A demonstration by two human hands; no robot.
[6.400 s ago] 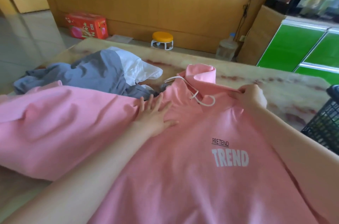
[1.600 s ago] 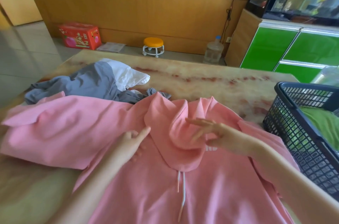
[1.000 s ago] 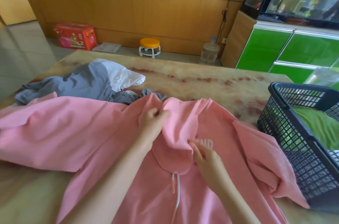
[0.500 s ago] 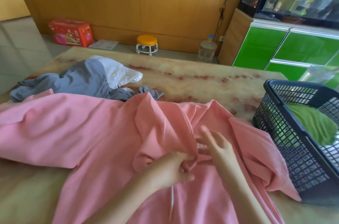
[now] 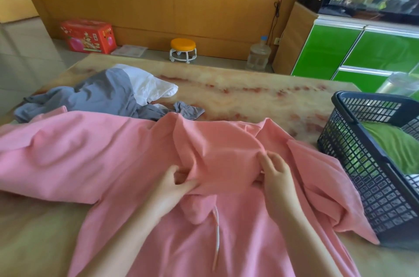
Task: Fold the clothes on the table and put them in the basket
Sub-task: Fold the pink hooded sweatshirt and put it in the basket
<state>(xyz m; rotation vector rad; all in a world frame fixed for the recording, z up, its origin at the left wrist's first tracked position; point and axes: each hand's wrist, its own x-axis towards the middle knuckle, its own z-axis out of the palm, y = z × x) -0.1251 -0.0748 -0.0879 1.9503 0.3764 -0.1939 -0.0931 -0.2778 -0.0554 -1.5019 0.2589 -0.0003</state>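
Pink hoodie [image 5: 113, 152] lies spread face up across the near half of the marble-patterned worktop [image 5: 249, 95], one sleeve stretched out to the left and the other bunched against the dark mesh basket [image 5: 367, 97] at the right edge. Its hood [image 5: 222, 156] is folded down over the chest, and a white drawstring [image 5: 217, 231] trails from under it toward the camera. The left hand [image 5: 172, 188] pinches a fold at the hood's left edge, thumb and fingers [image 5: 179, 175] clamped together on the cloth. The right hand [image 5: 276, 177] grips the hood's right edge, thumb on top and fingers curled onto the fabric. A green garment [image 5: 396, 147] lies inside the basket. Beyond the hoodie, at the worktop's far left, a crumpled grey garment [image 5: 102, 95] touches the hoodie's upper edge, with a white garment [image 5: 149, 86] lying against it.
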